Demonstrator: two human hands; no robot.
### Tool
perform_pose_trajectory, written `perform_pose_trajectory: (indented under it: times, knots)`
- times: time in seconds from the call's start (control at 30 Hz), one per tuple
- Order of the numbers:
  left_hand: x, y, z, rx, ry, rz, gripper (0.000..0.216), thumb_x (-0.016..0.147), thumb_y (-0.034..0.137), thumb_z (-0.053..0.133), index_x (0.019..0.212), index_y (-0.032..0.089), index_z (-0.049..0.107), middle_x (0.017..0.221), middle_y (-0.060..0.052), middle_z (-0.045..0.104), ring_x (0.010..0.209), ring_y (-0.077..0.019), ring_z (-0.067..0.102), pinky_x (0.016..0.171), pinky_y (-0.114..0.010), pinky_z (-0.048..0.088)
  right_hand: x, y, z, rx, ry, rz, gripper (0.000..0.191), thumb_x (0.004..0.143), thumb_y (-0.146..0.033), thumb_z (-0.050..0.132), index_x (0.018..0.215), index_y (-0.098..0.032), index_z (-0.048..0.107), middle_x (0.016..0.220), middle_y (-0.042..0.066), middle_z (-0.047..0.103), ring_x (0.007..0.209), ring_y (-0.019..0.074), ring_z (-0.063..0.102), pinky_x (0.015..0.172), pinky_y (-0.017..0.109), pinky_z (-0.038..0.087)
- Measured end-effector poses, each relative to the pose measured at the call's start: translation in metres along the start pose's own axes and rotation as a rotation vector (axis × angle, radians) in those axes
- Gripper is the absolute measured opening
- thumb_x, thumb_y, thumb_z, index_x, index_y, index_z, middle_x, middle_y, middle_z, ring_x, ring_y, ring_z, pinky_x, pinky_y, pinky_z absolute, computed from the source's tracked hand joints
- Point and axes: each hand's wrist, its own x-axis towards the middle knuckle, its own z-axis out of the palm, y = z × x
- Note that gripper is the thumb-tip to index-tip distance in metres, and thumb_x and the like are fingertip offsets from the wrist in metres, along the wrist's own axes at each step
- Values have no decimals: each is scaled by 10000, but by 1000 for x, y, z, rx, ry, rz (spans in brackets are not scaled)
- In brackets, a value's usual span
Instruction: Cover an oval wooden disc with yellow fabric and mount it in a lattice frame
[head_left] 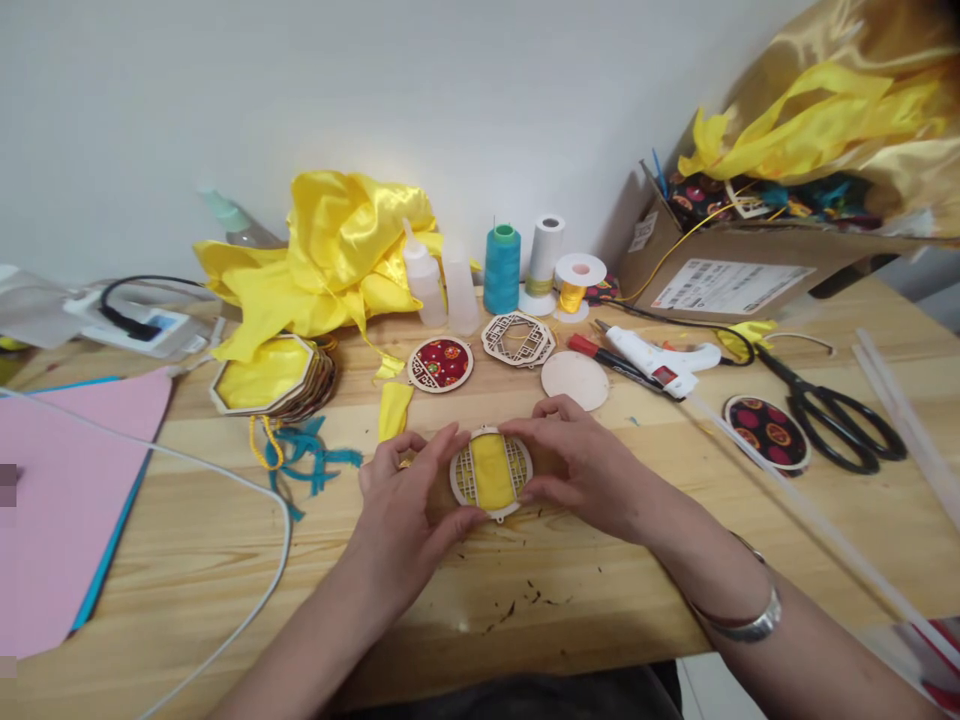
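Between my two hands is a round wooden lattice frame (pixel 493 472) with yellow cloth behind its cut-out pattern, held a little above the table. My left hand (pixel 412 500) grips its left rim, thumb at the lower edge. On the right rim, my right hand (pixel 581 460) pinches it between thumb and fingers. Beyond them lie a round piece with red patterned cloth (pixel 441 364), some bare lattice frames (pixel 517 340) and a plain wooden disc (pixel 575 380). A yellow cloth strip (pixel 394 410) lies just past my left hand.
A white glue gun (pixel 660 358) and black scissors (pixel 840 410) lie to the right, near a dark patterned disc (pixel 766 434). Thread spools (pixel 502 270) and glue bottles (pixel 424 275) stand at the back. Cardboard box (pixel 720 265) fills the back right; a white cable (pixel 281 540) crosses the left.
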Motion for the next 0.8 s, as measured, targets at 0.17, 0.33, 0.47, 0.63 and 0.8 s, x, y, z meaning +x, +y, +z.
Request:
perform_pose_trajectory:
  times: [0.17, 0.33, 0.47, 0.63, 0.8]
  knots:
    - [-1, 1, 0, 61, 11, 16, 667, 771, 315, 692, 1340, 180, 371, 1202, -105, 617, 1066, -279, 430, 893, -466, 390, -1, 1, 1, -18, 1, 24, 564, 725, -144, 738, 1243, -245, 542, 1041, 55, 543, 1036, 198, 466, 897, 338, 418]
    - [-2, 0, 1, 103, 20, 45, 662, 770, 326, 693, 1332, 177, 376, 1193, -114, 605, 1061, -277, 435, 888, -453, 392, -2, 0, 2, -39, 3, 42, 561, 733, -152, 732, 1247, -257, 535, 1058, 53, 536, 1050, 199, 468, 913, 349, 417]
    - [-2, 0, 1, 85, 13, 31, 632, 775, 318, 685, 1319, 176, 395, 1191, -114, 605, 1062, -281, 437, 890, -459, 389, -2, 0, 1, -33, -1, 36, 577, 725, -140, 734, 1250, -258, 528, 1077, 55, 534, 1075, 202, 458, 934, 354, 408]
    - [-2, 1, 0, 5, 4, -10, 607, 783, 333, 668, 1317, 191, 414, 1211, -104, 599, 1078, -283, 427, 915, -466, 380, -1, -1, 1, -9, -1, 34, 579, 729, -147, 734, 1257, -251, 522, 1103, 63, 534, 1093, 204, 443, 948, 356, 399]
    - [-1, 3, -4, -55, -39, -64, 591, 796, 358, 643, 1325, 213, 423, 1208, -98, 588, 1127, -292, 396, 951, -475, 364, -1, -3, -1, 3, -13, 1, 524, 752, -151, 712, 1235, -251, 533, 1097, 59, 559, 1104, 210, 435, 942, 366, 400]
